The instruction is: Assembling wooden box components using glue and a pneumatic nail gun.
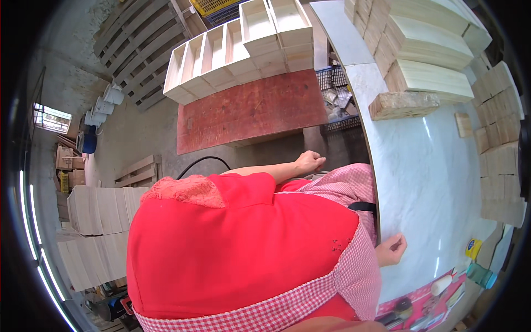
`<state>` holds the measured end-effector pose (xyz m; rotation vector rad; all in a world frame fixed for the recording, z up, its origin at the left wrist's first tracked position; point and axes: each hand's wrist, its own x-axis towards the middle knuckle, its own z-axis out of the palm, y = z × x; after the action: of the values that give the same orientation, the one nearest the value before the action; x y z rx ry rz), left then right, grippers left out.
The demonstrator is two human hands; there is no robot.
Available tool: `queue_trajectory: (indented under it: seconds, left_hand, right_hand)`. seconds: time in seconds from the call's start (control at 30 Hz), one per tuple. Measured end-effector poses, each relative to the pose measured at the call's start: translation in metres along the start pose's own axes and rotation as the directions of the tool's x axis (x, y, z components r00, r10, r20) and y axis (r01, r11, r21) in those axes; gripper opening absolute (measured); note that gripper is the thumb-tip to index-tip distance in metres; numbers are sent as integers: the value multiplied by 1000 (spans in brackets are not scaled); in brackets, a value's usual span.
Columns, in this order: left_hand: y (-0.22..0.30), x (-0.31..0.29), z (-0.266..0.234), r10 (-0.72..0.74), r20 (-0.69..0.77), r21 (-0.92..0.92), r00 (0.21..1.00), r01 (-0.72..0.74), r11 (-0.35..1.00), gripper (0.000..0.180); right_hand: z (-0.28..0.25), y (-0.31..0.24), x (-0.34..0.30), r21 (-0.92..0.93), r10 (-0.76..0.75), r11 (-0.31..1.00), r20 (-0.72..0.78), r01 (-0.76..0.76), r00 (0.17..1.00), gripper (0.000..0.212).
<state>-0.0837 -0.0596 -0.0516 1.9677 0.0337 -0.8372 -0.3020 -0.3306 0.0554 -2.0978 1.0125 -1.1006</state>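
My left hand hovers over or rests on my lap, beside the pink checked apron. Its fingers are curled in, and no object shows in them. At the near edge of the pale worktable is my right hand, also with fingers curled and no object visible in it. Farther along this table lies a rough wooden block, in front of stacked pale wooden boards. A small wooden piece lies to the right of the block.
Pale open wooden boxes stand on a red-brown board. A dark plastic crate sits between that board and the worktable. More wood stacks line the table's far side. Tools, a yellow container and a green jar are at lower right.
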Motion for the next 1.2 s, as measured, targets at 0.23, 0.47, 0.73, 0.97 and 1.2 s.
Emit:
queue_trajectory:
  seconds: [0.23,0.47,0.73,0.97,1.2]
  left_hand:
    - [58,-17,-8,466,-119,358,877,-400,844,10]
    - [160,-45,14,897,243,288,371,-910,298,6]
    - [224,-45,139,957,283,-199,56,-973,116,12]
    - [248,-47,148,824,549,-209,-137,-978,-23,19]
    - [295,3,113,836,526,128,158,-986,106,29]
  right_hand:
    - [-2,4,-1,7,35,999,25,-36,999,17]
    - [-5,-4,2,-4,118,993,77,-118,990,16]
    - [-1,5,-10,30,85,996,41,-86,996,15]
    - [-10,-15,3,-66,212,977,249,-202,945,14]
    - [-16,-20,23,113,260,948,269,-298,927,16]
